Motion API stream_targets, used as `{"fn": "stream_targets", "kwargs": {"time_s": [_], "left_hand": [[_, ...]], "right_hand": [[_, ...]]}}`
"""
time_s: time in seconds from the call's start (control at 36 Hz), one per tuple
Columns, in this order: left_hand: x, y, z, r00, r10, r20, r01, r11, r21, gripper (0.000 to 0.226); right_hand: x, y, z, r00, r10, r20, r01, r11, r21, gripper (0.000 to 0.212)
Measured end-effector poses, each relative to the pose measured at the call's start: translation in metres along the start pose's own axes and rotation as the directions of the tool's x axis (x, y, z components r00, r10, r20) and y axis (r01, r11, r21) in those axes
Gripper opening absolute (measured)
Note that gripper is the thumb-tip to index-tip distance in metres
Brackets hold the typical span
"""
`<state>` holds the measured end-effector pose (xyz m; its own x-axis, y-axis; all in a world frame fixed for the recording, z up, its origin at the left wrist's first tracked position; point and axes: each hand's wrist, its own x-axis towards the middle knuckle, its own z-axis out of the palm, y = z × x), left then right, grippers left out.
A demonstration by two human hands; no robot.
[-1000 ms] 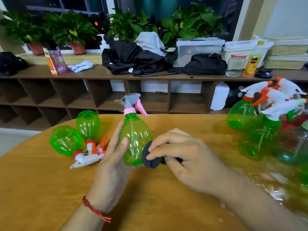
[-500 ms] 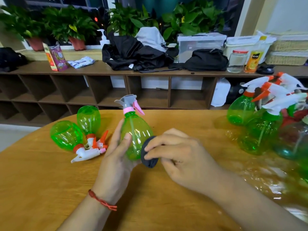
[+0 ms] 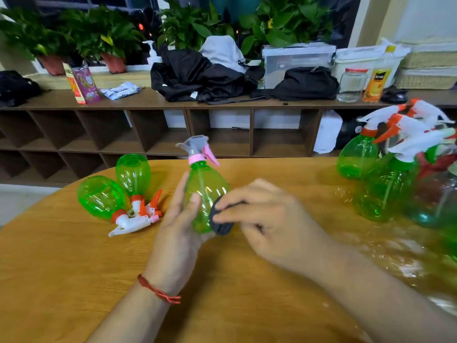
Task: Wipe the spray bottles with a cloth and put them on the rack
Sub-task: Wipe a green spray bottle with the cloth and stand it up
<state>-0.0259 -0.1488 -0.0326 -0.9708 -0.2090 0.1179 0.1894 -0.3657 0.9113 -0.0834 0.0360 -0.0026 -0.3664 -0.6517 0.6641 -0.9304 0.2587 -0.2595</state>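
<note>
Both hands full: left hand grips spray bottle, right hand pinches cloth against it. I'd turn the bottle (slowly) for coverage.

The left hand, a red string round its wrist, wraps thumb and fingers round an upright spray bottle. The right hand, palm down, pinches a dark cloth against the bottle's side.

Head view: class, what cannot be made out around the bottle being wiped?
Head view:
Dark grey cloth: mostly under the right hand.
Pink-triggered green plastic spray bottle: underside hidden by the left hand.
Green bottles with white-and-orange triggers: blurred, cut by the right edge; count unclear.
</note>
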Motion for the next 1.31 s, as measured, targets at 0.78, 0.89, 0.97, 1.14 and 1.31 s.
{"fn": "stream_targets", "kwargs": {"time_s": [0.78, 0.89, 0.97, 1.14, 1.31], "left_hand": [[0.002, -0.007, -0.003, 0.999, -0.021, -0.036, 0.019, 0.999, -0.044, 0.046], [0.002, -0.004, -0.005, 0.996, -0.081, -0.032, 0.077, 0.991, -0.109, 0.046], [0.001, -0.001, -0.003, 0.996, -0.09, -0.017, 0.088, 0.993, -0.083, 0.049], [0.0, -0.003, 0.002, 0.993, -0.081, -0.092, 0.078, 0.997, -0.027, 0.051], [-0.004, -0.004, 0.005, 0.995, -0.099, 0.026, 0.101, 0.993, -0.06, 0.043]], "right_hand": [[0.003, 0.0, -0.004, 0.998, 0.017, 0.054, -0.022, 0.995, 0.097, 0.047], [0.004, -0.004, -0.004, 0.998, 0.055, 0.043, -0.061, 0.985, 0.162, 0.052], [0.005, -0.01, -0.003, 0.995, 0.089, 0.049, -0.099, 0.964, 0.245, 0.053], [0.011, -0.01, -0.013, 0.953, 0.301, 0.04, -0.269, 0.779, 0.566, 0.05], [0.015, -0.001, -0.017, 0.83, 0.556, 0.029, -0.403, 0.565, 0.72, 0.042]]}}
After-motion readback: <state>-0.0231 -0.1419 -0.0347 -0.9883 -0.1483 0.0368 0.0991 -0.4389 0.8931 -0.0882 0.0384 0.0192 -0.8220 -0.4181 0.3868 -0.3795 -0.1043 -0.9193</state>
